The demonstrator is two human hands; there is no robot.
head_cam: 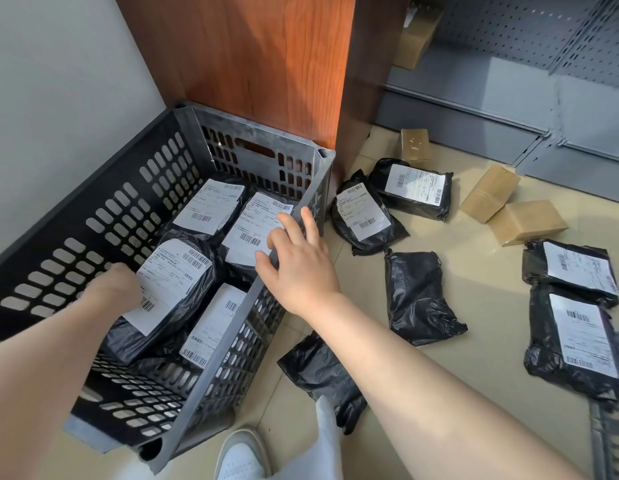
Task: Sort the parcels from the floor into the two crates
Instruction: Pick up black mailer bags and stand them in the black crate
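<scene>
Presently: left hand point(109, 289) grasping labelled black poly parcel point(162, 299) inside slotted grey plastic crate point(104, 216), placing it; right hand point(297, 261) released, steadying its rim.

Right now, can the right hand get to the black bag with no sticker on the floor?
Probably yes. The right hand rests open on the crate's rim, holding nothing, and the black bag lies on the floor just beside the crate with nothing on top of it.
</scene>
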